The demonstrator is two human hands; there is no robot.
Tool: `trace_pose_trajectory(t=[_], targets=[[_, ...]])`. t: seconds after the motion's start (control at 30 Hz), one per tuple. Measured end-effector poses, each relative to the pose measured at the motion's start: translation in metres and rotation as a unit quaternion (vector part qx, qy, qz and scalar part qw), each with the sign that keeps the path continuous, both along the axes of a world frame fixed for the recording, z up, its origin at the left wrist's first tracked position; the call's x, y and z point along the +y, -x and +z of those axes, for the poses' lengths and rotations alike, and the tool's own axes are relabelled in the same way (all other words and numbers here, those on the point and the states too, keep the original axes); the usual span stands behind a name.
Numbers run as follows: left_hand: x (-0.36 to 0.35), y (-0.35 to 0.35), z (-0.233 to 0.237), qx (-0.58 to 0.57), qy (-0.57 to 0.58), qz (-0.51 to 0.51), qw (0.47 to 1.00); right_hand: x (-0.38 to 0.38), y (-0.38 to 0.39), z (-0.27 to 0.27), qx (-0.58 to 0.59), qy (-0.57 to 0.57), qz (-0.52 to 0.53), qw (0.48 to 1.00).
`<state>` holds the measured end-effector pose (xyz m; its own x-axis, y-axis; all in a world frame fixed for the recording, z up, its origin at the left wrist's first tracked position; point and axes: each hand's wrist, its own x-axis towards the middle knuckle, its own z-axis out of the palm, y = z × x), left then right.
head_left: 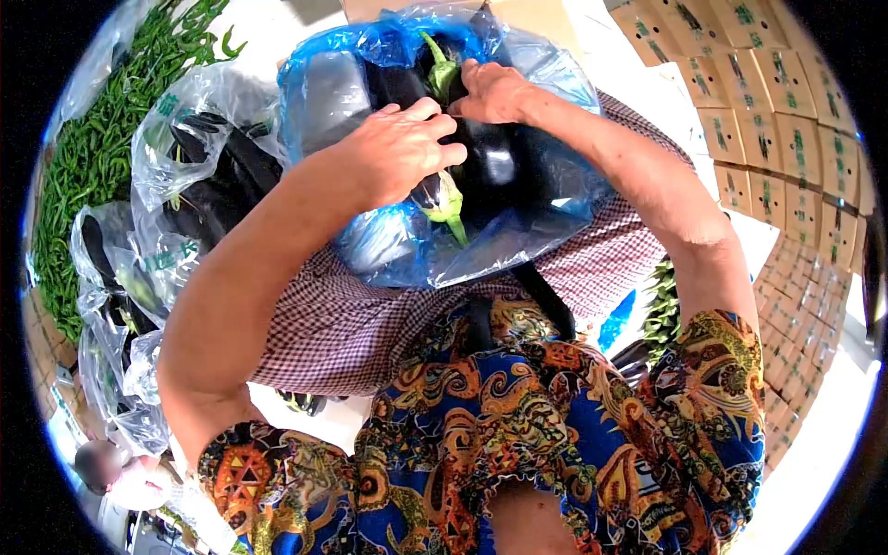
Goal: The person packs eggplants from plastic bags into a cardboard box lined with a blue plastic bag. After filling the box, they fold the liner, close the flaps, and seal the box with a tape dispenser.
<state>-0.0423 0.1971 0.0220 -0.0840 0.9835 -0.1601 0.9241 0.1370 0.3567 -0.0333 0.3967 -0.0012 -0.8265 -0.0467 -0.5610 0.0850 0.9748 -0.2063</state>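
Note:
In the head view, a blue-tinted clear plastic bag (pixel 388 245) lies open in front of me with several dark, glossy eggplants (pixel 499 162) inside. My left hand (pixel 398 153) is closed over an eggplant (pixel 427 192) whose green cap and stem point toward me. Its fingers curl over the skin and hide most of the body. Beside it, my right hand (pixel 495 92) grips an eggplant (pixel 442 79) close to its green stem end, fingertips bent against it. The two hands nearly meet at the middle of the bag.
A long heap of green chili peppers (pixel 88 176) runs along the left. Clear bags of eggplants (pixel 217 176) stand between it and my left arm. Stacked cardboard boxes (pixel 777 102) fill the right. Another person (pixel 139 483) is at the lower left. More green peppers (pixel 661 310) show by my right elbow.

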Motion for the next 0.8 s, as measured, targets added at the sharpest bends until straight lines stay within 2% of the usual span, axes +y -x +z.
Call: trace_pose_trajectory(t=[0.07, 0.17, 0.23, 0.27, 0.3, 0.37, 0.43, 0.5, 0.57, 0.67, 0.73, 0.8], targets=[[-0.001, 0.000, -0.002, 0.003, 0.001, 0.000, 1.000, 0.009, 0.003, -0.009, 0.048, 0.040, 0.037, 0.997], [-0.004, 0.000, -0.005, -0.020, -0.015, 0.002, 1.000, 0.008, 0.004, -0.013, 0.011, 0.029, 0.026, 0.999], [-0.003, 0.001, -0.007, -0.048, -0.048, -0.002, 0.998, 0.013, 0.002, -0.010, 0.034, 0.028, 0.070, 0.997], [-0.002, 0.000, -0.008, -0.053, -0.039, 0.007, 0.998, 0.013, 0.000, -0.010, 0.018, -0.003, 0.044, 0.999], [0.000, -0.001, -0.011, -0.048, -0.035, 0.010, 0.998, 0.006, -0.007, 0.000, 0.002, -0.032, 0.016, 0.999], [0.001, -0.007, -0.006, -0.045, -0.036, 0.023, 0.998, -0.007, -0.016, 0.040, 0.019, -0.085, 0.057, 0.995], [0.007, -0.017, 0.004, -0.002, 0.041, 0.023, 0.999, 0.000, -0.018, 0.048, 0.111, -0.107, 0.034, 0.987], [0.005, -0.016, 0.003, 0.017, 0.048, 0.006, 0.999, 0.024, -0.016, 0.040, 0.330, -0.062, 0.046, 0.941], [-0.002, -0.016, 0.015, -0.051, 0.062, -0.024, 0.996, 0.038, -0.005, 0.036, 0.339, -0.036, 0.030, 0.939], [-0.001, -0.031, -0.004, 0.019, -0.002, -0.001, 1.000, 0.045, -0.009, 0.011, 0.327, -0.024, 0.036, 0.944], [0.002, -0.034, -0.013, 0.074, -0.054, 0.027, 0.995, 0.034, -0.017, 0.015, 0.331, -0.007, 0.043, 0.943], [0.003, -0.036, -0.016, 0.048, -0.068, 0.046, 0.995, 0.025, -0.036, 0.029, 0.343, 0.049, 0.041, 0.937]])
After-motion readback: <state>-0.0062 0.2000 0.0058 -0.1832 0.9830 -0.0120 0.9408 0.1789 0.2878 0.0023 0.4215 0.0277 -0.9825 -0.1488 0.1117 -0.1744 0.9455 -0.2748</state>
